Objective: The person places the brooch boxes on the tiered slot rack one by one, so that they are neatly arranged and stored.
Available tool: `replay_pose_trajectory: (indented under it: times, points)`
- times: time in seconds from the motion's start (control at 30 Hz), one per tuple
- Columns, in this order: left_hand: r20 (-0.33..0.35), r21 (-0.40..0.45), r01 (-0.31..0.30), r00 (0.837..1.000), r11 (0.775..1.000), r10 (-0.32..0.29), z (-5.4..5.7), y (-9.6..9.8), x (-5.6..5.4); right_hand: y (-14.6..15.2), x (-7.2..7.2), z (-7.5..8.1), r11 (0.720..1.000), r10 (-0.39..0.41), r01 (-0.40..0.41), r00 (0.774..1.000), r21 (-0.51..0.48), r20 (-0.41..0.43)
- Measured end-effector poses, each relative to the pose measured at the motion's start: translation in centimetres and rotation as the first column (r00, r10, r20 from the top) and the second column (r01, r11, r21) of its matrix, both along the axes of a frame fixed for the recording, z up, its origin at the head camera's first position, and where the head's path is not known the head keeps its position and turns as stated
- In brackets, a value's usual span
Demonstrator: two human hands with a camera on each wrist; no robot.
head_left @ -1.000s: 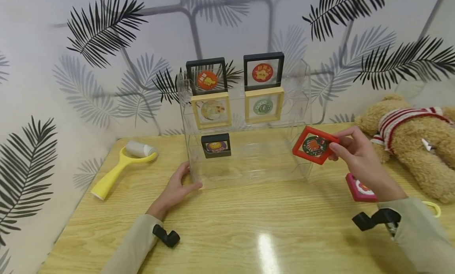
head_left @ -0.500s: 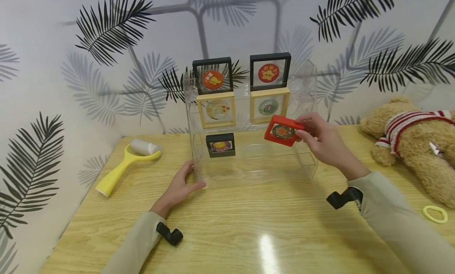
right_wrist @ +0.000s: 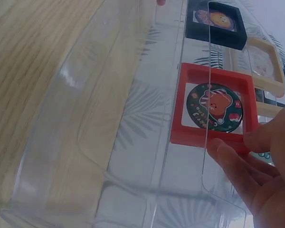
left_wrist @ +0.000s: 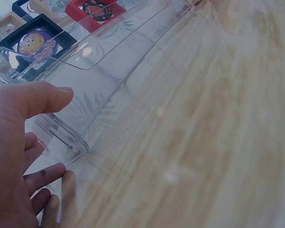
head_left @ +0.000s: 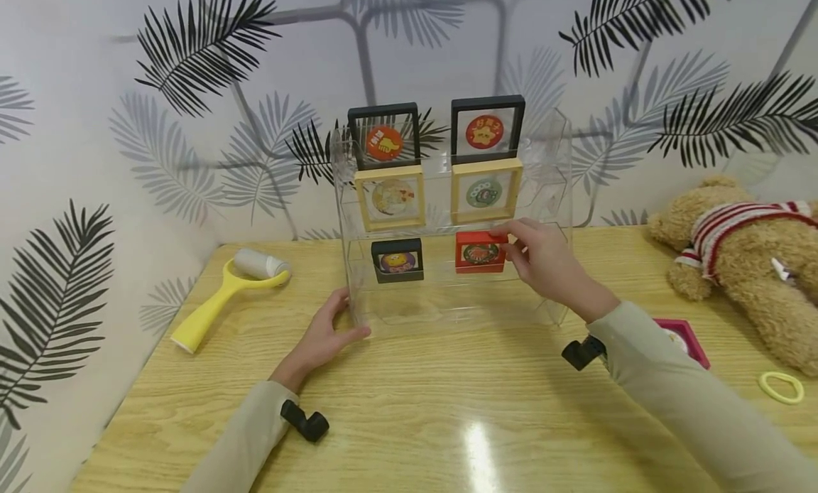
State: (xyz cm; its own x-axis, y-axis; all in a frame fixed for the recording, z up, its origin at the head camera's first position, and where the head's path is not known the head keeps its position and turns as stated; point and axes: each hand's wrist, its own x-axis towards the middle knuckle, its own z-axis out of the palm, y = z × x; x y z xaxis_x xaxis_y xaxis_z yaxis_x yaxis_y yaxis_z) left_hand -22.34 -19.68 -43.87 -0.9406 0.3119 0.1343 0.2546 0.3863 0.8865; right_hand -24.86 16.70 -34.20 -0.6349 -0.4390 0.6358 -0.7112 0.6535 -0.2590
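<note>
A clear acrylic display rack [head_left: 447, 315] with tiered shelves stands against the wall. My right hand [head_left: 540, 255] pinches the right edge of a red display frame [head_left: 481, 261] on the lower tier; the right wrist view shows thumb and fingers at that edge [right_wrist: 190, 137]. The frame holds a round badge [right_wrist: 216, 108]. To its left, on the same tier, stands a small black frame [head_left: 397, 261]. My left hand [head_left: 322, 344] touches the rack's lower left side, its thumb held out and its fingers fairly straight against the panel, as the left wrist view shows [left_wrist: 47, 175].
Two yellow-wood frames [head_left: 391, 198] stand on the middle tier, two black frames [head_left: 385, 136] above. A yellow lint roller [head_left: 220, 301] lies left. At right are a teddy bear [head_left: 754, 258], a magenta frame [head_left: 693, 344] partly behind my sleeve, and a yellow ring [head_left: 781, 388].
My right hand has carried the red frame leftward from the rack's right side onto the lower tier, and the frame has gone from tilted to upright. The left hand stays by the rack.
</note>
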Motion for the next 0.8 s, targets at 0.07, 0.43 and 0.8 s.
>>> replay_pose_trajectory:
  times: [0.07,0.43,0.8]
  points:
    - [0.001,-0.008,0.0,1.0,1.0,0.0,0.5,0.2,0.3,0.0,0.1,-0.1,1.0,-0.007,0.007,1.0,-0.002,-0.027]
    - [-0.015,0.005,0.01,1.0,1.0,-0.01,-1.0,-0.1,-0.3,1.0,1.7,-0.7,0.995,-0.067,0.065,0.997,-0.071,-0.031]
    - [-0.049,-0.006,0.007,0.999,1.0,-0.007,-1.3,-0.3,-0.6,4.3,4.7,-2.1,0.988,-0.072,0.044,0.981,-0.15,-0.181]
